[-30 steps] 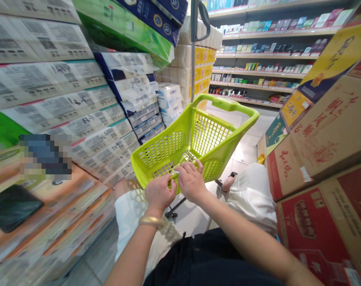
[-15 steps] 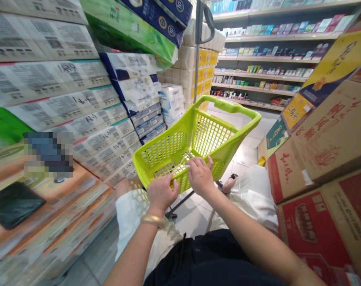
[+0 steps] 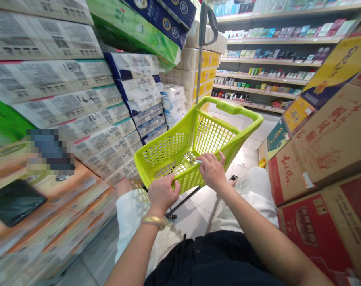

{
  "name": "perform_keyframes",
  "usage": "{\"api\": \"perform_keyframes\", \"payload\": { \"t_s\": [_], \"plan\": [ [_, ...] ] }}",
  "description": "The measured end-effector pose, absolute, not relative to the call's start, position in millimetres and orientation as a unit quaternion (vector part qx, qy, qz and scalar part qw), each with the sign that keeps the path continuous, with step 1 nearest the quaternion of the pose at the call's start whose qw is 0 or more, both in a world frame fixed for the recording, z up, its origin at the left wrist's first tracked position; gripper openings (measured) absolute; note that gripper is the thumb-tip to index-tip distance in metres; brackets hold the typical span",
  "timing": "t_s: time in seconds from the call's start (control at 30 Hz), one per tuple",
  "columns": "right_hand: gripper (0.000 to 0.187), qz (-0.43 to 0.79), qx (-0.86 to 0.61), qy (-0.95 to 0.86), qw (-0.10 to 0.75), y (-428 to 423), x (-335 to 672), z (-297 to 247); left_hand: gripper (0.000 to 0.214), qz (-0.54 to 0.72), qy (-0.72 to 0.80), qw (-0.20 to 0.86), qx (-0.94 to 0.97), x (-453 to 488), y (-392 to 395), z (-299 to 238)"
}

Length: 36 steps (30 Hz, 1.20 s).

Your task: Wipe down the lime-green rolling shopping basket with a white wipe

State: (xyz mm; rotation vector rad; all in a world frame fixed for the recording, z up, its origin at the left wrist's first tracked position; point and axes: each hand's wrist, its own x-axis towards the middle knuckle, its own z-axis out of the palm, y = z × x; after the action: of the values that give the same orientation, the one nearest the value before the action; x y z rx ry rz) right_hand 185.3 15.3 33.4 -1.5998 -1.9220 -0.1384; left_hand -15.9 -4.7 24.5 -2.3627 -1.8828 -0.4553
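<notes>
A lime-green plastic shopping basket trolley (image 3: 164, 149) stands upright between my legs, its slotted walls and floor showing. My left hand (image 3: 163, 192) is closed over the near rim at the left, with a gold bangle on the wrist. Further right along the same rim, my right hand (image 3: 212, 170) has its fingers curled over the edge and its thumb up. A small pale tip shows at its fingers; I cannot tell whether it is a nail or an object. The trolley's grey pull handle (image 3: 209, 26) rises on a metal pole behind the basket.
Stacked tissue packs (image 3: 64, 81) line the left side. A dark phone (image 3: 15, 202) and a blurred-out object (image 3: 51, 150) lie on orange packs. Cardboard boxes (image 3: 332, 131) are piled on the right. Shelves of small products (image 3: 275, 51) stand at the back.
My right hand has slid to the right along the basket's near rim. My left hand keeps its place there. The view has shifted slightly.
</notes>
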Motion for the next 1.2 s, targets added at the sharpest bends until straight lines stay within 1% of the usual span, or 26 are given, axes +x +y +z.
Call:
{"api": "perform_keyframes", "payload": {
  "t_s": [0.07, 0.17, 0.3, 0.4, 0.47, 0.6, 0.73, 0.87, 0.97, 1.07, 1.2],
  "plan": [
    [0.024, -0.054, -0.612, -0.72, 0.322, 15, 183, 33, 0.029, -0.15, -0.617, 0.044, -0.771, -15, -5, 25],
    [0.024, -0.041, -0.577, -0.747, 0.327, 9, 163, 27, 0.029, -0.153, -0.615, 0.043, -0.772, -16, -4, 24],
    [0.024, -0.026, -0.53, -0.786, 0.317, 2, 138, 20, 0.029, -0.157, -0.613, 0.038, -0.773, -19, -2, 23],
    [0.024, -0.026, -0.517, -0.8, 0.304, 4, 143, 22, 0.029, -0.157, -0.611, 0.042, -0.775, -21, -1, 22],
    [0.024, -0.032, -0.524, -0.795, 0.304, 9, 158, 26, 0.029, -0.156, -0.611, 0.045, -0.775, -22, -1, 22],
    [0.026, -0.057, -0.585, -0.745, 0.316, 18, 188, 35, 0.029, -0.154, -0.616, 0.044, -0.771, -20, -2, 24],
    [0.025, -0.058, -0.609, -0.732, 0.301, 18, 181, 36, 0.029, -0.157, -0.621, 0.042, -0.767, -19, -1, 25],
    [0.021, -0.034, -0.524, -0.805, 0.277, 8, 141, 29, 0.028, -0.16, -0.617, 0.034, -0.77, -21, 1, 24],
    [0.019, -0.028, -0.492, -0.826, 0.275, 4, 123, 26, 0.028, -0.16, -0.614, 0.027, -0.773, -25, 3, 24],
    [0.02, -0.03, -0.501, -0.817, 0.282, 8, 133, 27, 0.029, -0.164, -0.609, 0.031, -0.776, -29, 4, 24],
    [0.024, -0.044, -0.562, -0.771, 0.296, 16, 165, 34, 0.031, -0.167, -0.607, 0.043, -0.776, -30, 4, 24]
  ]
}}
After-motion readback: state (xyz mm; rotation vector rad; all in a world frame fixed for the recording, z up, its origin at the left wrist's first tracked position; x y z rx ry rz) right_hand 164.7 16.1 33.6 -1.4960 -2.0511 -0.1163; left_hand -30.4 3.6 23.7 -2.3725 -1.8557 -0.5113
